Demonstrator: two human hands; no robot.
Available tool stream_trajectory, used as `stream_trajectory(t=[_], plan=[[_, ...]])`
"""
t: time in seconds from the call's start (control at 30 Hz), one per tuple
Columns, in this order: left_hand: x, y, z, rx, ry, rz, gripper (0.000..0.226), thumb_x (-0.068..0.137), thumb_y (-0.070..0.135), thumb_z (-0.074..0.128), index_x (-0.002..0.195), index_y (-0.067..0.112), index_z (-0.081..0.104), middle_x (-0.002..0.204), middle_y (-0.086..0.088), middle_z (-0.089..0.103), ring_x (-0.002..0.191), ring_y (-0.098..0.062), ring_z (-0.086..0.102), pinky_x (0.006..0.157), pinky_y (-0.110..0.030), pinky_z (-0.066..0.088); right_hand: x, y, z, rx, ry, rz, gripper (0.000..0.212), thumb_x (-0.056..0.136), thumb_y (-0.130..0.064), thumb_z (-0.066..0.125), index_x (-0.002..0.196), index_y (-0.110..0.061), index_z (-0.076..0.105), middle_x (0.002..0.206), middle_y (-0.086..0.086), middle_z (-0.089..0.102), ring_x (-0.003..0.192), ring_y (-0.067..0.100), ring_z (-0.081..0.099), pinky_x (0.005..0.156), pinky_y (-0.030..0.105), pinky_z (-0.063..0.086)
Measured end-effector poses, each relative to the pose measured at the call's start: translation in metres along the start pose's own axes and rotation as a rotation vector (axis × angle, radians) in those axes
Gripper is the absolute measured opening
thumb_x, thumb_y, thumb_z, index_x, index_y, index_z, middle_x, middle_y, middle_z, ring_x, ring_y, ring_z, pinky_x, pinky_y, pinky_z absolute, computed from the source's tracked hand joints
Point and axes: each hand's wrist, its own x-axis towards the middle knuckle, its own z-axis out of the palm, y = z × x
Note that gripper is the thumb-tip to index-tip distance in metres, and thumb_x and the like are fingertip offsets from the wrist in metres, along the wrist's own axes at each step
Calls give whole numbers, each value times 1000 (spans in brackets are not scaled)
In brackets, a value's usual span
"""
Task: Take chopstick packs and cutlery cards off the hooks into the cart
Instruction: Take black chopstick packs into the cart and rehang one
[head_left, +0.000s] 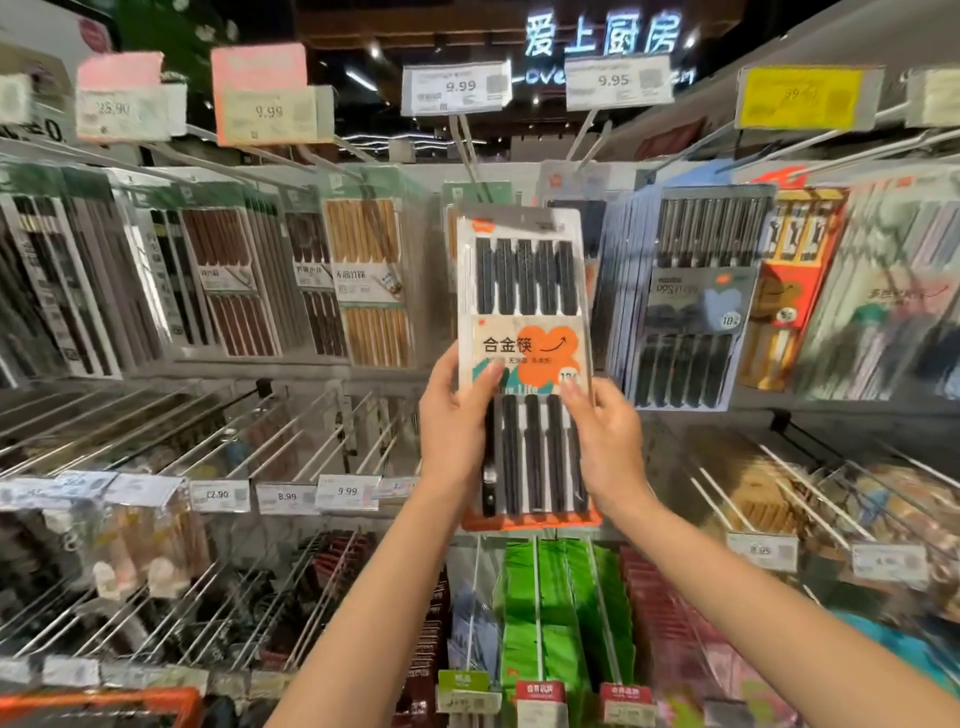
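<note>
Both hands held one chopstick pack (524, 332) upright in front of the shelf display. Left hand (454, 421) gripped the pack's left edge, with the thumb laid across the printed label and the remaining fingers behind the card, out of sight. Right hand (605, 441) gripped the right edge in the same manner, thumb on the front face near the label's lower right corner, fingers hidden behind. The pack was a flat card with a clear cover showing dark chopsticks above and below an orange-and-white label, and it had an orange lower border. Its top edge sat just below the metal hooks (467, 150) of the upper row; whether the card was on a hook or off it could not be determined. Further chopstick packs hung on that row: brown and tan wooden packs (363, 280) to the left, and blue-backed packs (696, 296) to the right, close beside the held pack. Price tags (456, 88) stood at the hook ends above. Below the held pack, bare wire hooks (291, 436) extended from the middle row, and green packets (540, 608) hung on the lowest row. An orange frame edge (104, 699) appeared at the lower left corner; what it belonged to could not be determined.
</note>
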Motion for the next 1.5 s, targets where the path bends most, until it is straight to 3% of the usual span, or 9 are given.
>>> stream_trajectory(t=[0.2, 0.4, 0.67, 0.8, 0.93, 1.1, 1.23, 1.33, 1.5], plan=[[9, 0, 24, 1, -244, 72, 56, 91, 5, 63, 137, 29, 40, 124, 8, 63, 112, -2, 61, 90, -18, 48, 8, -13, -23, 12, 152, -147, 10, 95, -14, 55, 87, -13, 61, 68, -14, 60, 59, -10, 53, 58, 7, 40], [11, -2, 43, 39, -326, 124, 66, 91, 18, 62, 149, 19, 32, 142, -6, 52, 131, -23, 50, 110, -50, 38, 35, -40, -43, -78, 187, -251, 12, 97, -18, 53, 97, -8, 60, 82, -11, 61, 69, -12, 56, 64, 7, 41], [9, 0, 49, 26, -318, 102, 68, 94, 11, 56, 153, 19, 22, 145, -6, 48, 132, -21, 49, 110, -47, 40, 43, -48, -54, -148, 174, -225, 16, 96, -25, 55, 99, -11, 61, 86, -14, 63, 72, -9, 60, 65, 7, 44], [5, -6, 47, 9, -305, 88, 69, 97, 4, 53, 151, 26, 18, 145, 10, 44, 130, -4, 48, 104, -25, 43, 38, -45, -53, -155, 176, -221, 19, 96, -23, 55, 95, -6, 62, 84, 7, 64, 63, -3, 53, 62, 7, 40], [7, -9, 48, 37, -251, 90, 69, 95, 14, 59, 152, 26, 22, 156, 6, 31, 140, -8, 35, 115, -36, 34, 43, -43, -50, -151, 179, -199, 36, 95, -26, 57, 92, 9, 60, 90, 29, 62, 68, 27, 52, 59, 17, 39], [28, -9, 46, 148, -268, 42, 71, 94, 20, 61, 153, 24, 22, 157, 7, 28, 143, -7, 29, 118, -36, 28, 71, -43, -45, -163, 175, -102, 44, 94, -35, 58, 83, 7, 59, 75, 21, 58, 70, 21, 52, 64, 30, 40], [41, -22, 35, 250, -346, -123, 76, 85, 35, 64, 150, 42, 24, 146, -1, 48, 128, -25, 52, 100, -51, 47, 99, -36, -40, -241, 178, -42, 45, 94, -38, 56, 82, 5, 56, 76, 20, 54, 67, 23, 47, 64, 33, 36], [44, -36, 24, 305, -350, -215, 73, 92, 23, 62, 150, 42, 21, 139, -10, 53, 112, -24, 60, 70, -32, 55, 109, -23, -33, -270, 166, 15, 43, 96, -36, 52, 99, 7, 58, 97, 24, 61, 77, 23, 52, 64, 32, 39], [36, -55, 6, 353, -309, -355, 61, 93, 16, 61, 147, 25, 34, 135, -8, 52, 107, -19, 59, 75, -35, 56, 103, 19, -26, -450, 161, 199, 38, 97, -33, 50, 125, -8, 44, 119, 11, 56, 112, 28, 52, 83, 32, 37]])
